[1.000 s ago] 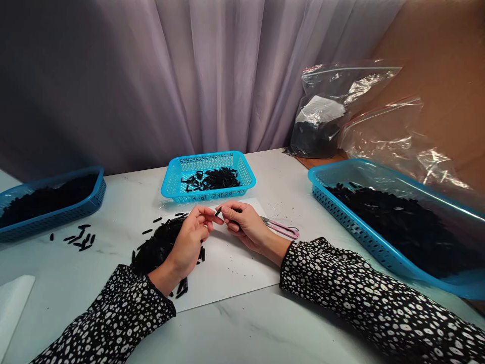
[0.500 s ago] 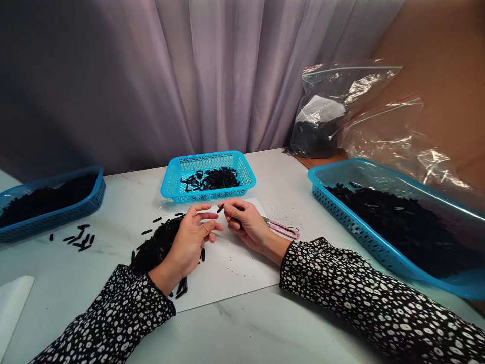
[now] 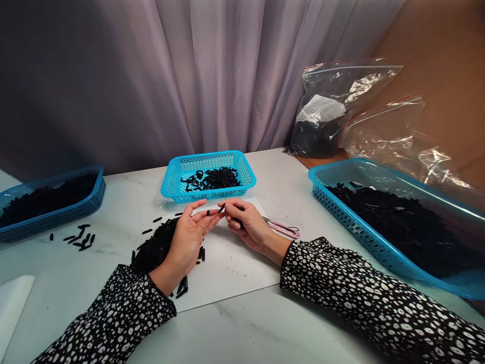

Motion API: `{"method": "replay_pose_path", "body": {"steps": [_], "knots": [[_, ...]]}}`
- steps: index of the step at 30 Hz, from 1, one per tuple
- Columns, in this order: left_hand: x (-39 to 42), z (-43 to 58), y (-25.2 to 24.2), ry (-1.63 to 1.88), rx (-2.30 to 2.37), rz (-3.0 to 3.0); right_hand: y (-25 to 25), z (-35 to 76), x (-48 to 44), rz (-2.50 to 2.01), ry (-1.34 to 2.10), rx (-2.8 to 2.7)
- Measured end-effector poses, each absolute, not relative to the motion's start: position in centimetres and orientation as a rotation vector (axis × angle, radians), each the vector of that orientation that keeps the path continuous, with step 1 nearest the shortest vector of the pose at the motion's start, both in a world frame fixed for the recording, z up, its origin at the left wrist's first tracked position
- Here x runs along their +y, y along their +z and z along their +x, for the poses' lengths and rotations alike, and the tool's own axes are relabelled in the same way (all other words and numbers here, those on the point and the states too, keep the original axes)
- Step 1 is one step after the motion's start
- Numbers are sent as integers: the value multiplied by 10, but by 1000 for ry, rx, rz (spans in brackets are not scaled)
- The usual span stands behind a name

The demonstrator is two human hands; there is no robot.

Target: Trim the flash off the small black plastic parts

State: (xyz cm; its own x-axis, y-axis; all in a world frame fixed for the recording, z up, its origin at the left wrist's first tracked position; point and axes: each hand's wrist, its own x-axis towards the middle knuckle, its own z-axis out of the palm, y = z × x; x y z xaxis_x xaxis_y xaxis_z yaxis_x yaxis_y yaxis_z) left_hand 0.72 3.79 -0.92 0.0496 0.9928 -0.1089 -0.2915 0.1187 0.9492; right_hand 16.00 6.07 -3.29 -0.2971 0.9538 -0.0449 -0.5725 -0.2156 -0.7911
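Note:
Over a white sheet (image 3: 231, 275), my left hand (image 3: 187, 237) pinches a small black piece (image 3: 208, 213) between thumb and fingers. My right hand (image 3: 250, 226) is closed, with a slim black strip (image 3: 222, 207) sticking out at its fingertips. Something dark also shows in its curled fingers. Both hands' fingertips nearly meet. A heap of black strips (image 3: 151, 250) lies on the sheet, partly hidden behind my left hand and forearm. A pink-handled cutting tool (image 3: 284, 230) lies just beyond my right wrist, its front end partly hidden.
A small blue basket (image 3: 248, 174) with black strips stands beyond my hands. Larger blue baskets full of black pieces stand at the right (image 3: 333, 202) and left (image 3: 99, 194). Loose strips (image 3: 84, 238) lie at the left. Clear zip bags (image 3: 322, 121) stand at the back right.
My left fingers have closed from a spread pose, and a small black piece now shows between them. They have moved closer to my right fingertips. My right hand has barely moved.

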Motion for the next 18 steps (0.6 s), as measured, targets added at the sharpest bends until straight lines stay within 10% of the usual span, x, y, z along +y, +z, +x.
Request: {"method": "replay_pose_path", "body": {"steps": [18], "knots": [[36, 5, -8, 1154, 1122, 1060, -28, 158, 57, -743, 1713, -872]]}}
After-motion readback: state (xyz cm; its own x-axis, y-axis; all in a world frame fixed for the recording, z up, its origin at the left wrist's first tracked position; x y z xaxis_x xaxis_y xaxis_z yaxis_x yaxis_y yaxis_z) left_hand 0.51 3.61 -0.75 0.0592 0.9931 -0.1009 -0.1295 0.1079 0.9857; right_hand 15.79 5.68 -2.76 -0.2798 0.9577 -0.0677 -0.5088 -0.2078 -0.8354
